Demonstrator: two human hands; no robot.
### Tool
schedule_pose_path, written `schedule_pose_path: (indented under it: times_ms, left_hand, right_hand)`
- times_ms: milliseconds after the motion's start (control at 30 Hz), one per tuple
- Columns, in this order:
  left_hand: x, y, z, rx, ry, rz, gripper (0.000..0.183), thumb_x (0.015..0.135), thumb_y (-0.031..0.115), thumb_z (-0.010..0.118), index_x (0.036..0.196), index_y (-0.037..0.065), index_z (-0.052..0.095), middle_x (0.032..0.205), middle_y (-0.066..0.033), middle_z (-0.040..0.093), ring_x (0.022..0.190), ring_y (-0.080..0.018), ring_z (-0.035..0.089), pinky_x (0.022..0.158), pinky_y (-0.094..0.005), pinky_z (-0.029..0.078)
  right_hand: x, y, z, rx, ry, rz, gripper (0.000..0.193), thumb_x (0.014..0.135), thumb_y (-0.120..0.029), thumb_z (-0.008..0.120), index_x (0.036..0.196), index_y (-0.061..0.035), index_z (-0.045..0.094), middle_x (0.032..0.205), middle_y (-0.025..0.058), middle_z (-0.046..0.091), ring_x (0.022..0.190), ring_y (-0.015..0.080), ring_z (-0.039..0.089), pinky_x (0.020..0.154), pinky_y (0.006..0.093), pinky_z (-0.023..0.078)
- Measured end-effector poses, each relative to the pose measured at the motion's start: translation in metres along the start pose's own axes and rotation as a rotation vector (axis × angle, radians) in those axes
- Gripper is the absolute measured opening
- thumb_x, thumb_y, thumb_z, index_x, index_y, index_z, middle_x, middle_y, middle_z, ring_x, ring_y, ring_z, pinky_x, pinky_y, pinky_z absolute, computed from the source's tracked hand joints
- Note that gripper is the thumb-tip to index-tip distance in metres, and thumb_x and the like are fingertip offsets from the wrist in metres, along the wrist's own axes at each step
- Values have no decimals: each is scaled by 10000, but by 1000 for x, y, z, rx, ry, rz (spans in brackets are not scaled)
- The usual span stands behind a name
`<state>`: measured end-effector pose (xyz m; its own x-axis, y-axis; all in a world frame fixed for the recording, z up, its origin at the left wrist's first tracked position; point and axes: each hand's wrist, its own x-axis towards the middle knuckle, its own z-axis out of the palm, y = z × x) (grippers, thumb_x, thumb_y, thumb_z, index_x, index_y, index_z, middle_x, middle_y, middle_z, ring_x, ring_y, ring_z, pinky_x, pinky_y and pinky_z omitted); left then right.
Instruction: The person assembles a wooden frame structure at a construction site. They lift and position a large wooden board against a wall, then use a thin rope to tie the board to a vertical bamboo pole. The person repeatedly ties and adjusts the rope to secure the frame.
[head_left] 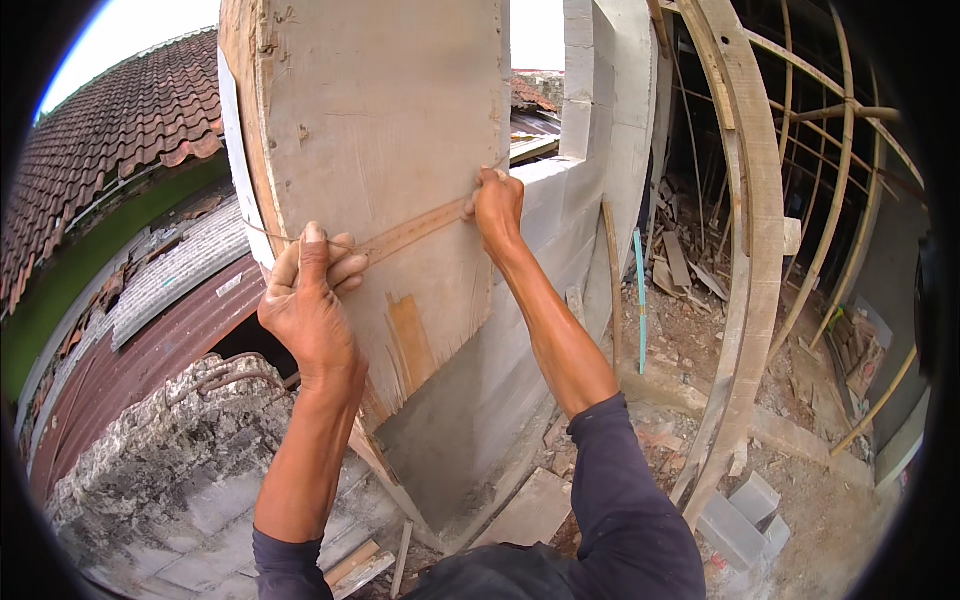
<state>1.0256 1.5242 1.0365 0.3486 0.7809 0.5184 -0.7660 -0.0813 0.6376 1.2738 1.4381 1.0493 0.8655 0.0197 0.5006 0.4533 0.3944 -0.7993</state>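
A tall plywood panel [380, 120] stands upright in front of me, its lower edge splintered and peeling. A thin wire [345, 245] runs across its left edge and ends on its face. My left hand [315, 290] is closed on this wire, thumb on top, beside the panel's left edge. My right hand [497, 212] is closed at the panel's right edge, knuckles close to the wood; what its fingers hold is hidden. A faint reddish-brown strip [415, 232] marks the panel's face between both hands.
A grey block wall [560, 215] with an opening rises behind the panel. Broken concrete [190, 440] lies at lower left, below a tiled roof [130, 110]. Curved timber [745, 250] and bamboo poles [835, 200] stand at right. Light blocks [740, 520] rest on rubble-strewn ground.
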Motion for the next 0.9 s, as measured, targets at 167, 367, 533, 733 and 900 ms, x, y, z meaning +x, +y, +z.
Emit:
schedule_pose_path:
  times_ms: [167,367,533,733,900]
  left_hand:
    - [-2,0,5,28,38,32,222,977,231,684,927,15,690,845,-106,723,658,-143,692,590,-233,553]
    - [-3,-9,12,61,67,82,195,968,221,694,941,29,675,878,-117,720,675,-137,688,582,-226,556]
    - [-1,-15,11,32,58,121,207,995,216,656,970,11,662,858,-109,717,665,-148,692,590,-237,568]
    - [-1,-20,-7,17,-118,87,205,1010,185,615,1095,2,654,979,-110,721,808,-155,706,682,-236,577]
    - [9,6,-42,-22,-224,35,320,1050,98,464,1309,-67,553,1277,-213,623,1048,-237,663,854,-304,563]
  right_hand:
    - [-8,-23,5,161,19,108,268,1000,-204,504,845,14,522,590,25,424,466,178,469,452,348,447]
    - [11,7,20,-71,94,-6,272,985,-192,532,846,39,565,608,30,454,467,164,470,437,342,445]
    - [11,9,3,-9,-38,54,247,983,-187,547,860,25,581,613,22,466,463,146,465,425,328,429]
    - [-3,-7,-52,165,-210,247,187,981,-151,551,936,17,623,627,44,514,512,159,524,467,332,474]
    - [56,48,-101,-1427,-139,-1049,236,850,-81,527,755,70,680,721,279,654,700,369,693,647,460,553]
